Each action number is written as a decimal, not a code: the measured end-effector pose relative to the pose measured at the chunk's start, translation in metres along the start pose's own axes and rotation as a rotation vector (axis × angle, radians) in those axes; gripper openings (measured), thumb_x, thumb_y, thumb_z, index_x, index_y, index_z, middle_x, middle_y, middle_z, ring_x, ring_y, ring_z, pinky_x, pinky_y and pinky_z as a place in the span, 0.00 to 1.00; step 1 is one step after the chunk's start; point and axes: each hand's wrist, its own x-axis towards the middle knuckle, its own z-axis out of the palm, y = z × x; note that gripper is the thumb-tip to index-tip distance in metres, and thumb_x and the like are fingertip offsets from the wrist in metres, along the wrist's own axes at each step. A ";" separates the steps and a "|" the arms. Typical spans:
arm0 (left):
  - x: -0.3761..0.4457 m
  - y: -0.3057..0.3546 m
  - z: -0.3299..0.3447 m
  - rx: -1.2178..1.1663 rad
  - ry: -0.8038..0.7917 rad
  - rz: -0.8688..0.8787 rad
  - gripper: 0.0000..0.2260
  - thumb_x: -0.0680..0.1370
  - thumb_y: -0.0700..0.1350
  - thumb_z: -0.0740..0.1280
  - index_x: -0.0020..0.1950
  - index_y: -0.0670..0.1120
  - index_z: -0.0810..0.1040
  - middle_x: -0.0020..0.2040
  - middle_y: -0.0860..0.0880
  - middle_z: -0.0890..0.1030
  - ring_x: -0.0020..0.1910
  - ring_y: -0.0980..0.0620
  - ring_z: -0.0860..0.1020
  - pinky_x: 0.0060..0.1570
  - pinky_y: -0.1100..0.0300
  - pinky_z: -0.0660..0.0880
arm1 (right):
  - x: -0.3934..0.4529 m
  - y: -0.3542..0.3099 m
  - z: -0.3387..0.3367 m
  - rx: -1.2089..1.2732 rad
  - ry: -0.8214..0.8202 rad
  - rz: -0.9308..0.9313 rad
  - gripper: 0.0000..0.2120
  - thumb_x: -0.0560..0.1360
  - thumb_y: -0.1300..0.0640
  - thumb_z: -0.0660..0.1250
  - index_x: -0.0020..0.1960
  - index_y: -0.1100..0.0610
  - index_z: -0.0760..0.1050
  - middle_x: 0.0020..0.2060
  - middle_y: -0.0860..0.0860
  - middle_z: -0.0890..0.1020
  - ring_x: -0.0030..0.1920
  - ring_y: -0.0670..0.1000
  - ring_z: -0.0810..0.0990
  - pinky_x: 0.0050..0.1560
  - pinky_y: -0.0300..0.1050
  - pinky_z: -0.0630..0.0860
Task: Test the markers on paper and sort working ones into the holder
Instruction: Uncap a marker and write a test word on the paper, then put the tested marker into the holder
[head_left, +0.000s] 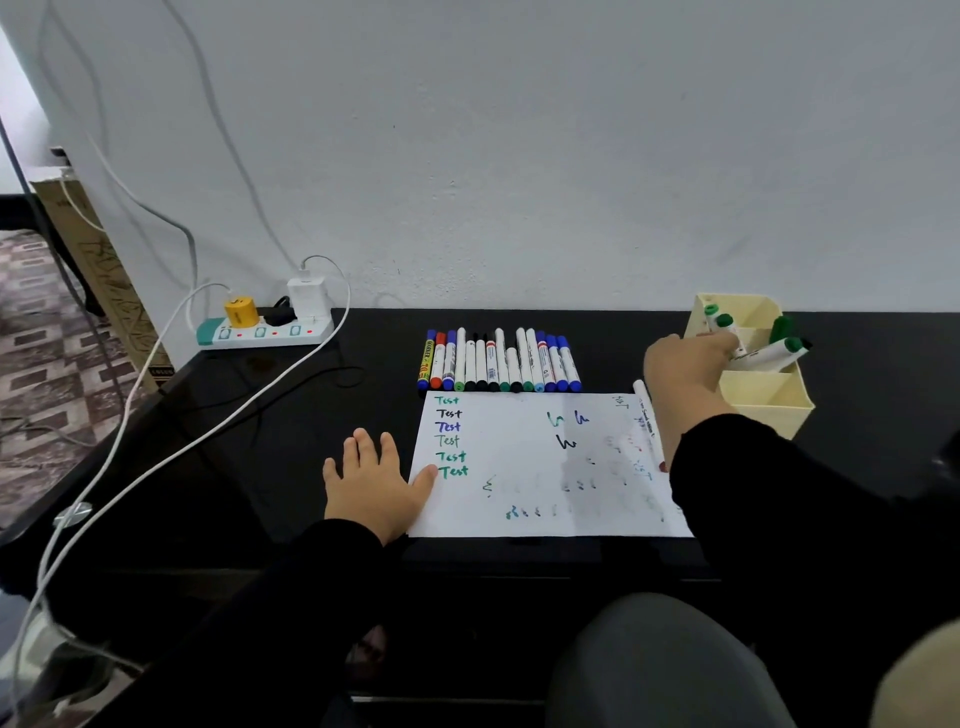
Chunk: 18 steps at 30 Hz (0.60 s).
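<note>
Right hand (680, 364) gripping green-capped marker (727, 327) at holder (763, 395); left hand (371, 483) flat, fingers spread, on paper (519, 457) edge

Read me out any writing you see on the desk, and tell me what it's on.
"Test", six times down the left of the paper, in green, black, blue, faint green, green, green.
Scribbles elsewhere on the paper: not words.
Print on the row of markers: too small to read.
Cardboard box print: blurred.

Power strip (265, 331) at back-left of black table (363, 415), yellow plug (241, 312) and white charger (307, 296) in it (indicator lights red). White cable (156, 457) trails off left edge. Cardboard box (98, 280) leans against wall.
</note>
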 end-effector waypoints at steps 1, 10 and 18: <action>0.000 0.000 0.000 -0.005 0.002 0.001 0.35 0.77 0.66 0.44 0.77 0.46 0.44 0.77 0.41 0.44 0.76 0.43 0.44 0.72 0.44 0.45 | -0.003 0.005 0.004 -0.433 0.077 -0.125 0.33 0.75 0.38 0.41 0.71 0.55 0.62 0.59 0.50 0.73 0.58 0.51 0.74 0.35 0.29 0.69; 0.002 0.000 0.000 -0.022 0.000 -0.003 0.35 0.77 0.66 0.45 0.77 0.46 0.44 0.77 0.42 0.43 0.76 0.44 0.43 0.72 0.44 0.43 | 0.023 0.009 0.039 -0.248 0.095 -0.121 0.18 0.79 0.55 0.60 0.67 0.59 0.64 0.55 0.53 0.70 0.55 0.51 0.73 0.36 0.33 0.62; 0.007 -0.001 0.003 -0.012 0.009 -0.006 0.36 0.77 0.66 0.44 0.77 0.46 0.43 0.77 0.42 0.42 0.76 0.44 0.42 0.72 0.44 0.42 | 0.046 0.016 0.073 -0.587 -0.112 -0.178 0.20 0.75 0.59 0.61 0.66 0.62 0.67 0.63 0.60 0.73 0.62 0.59 0.73 0.61 0.50 0.73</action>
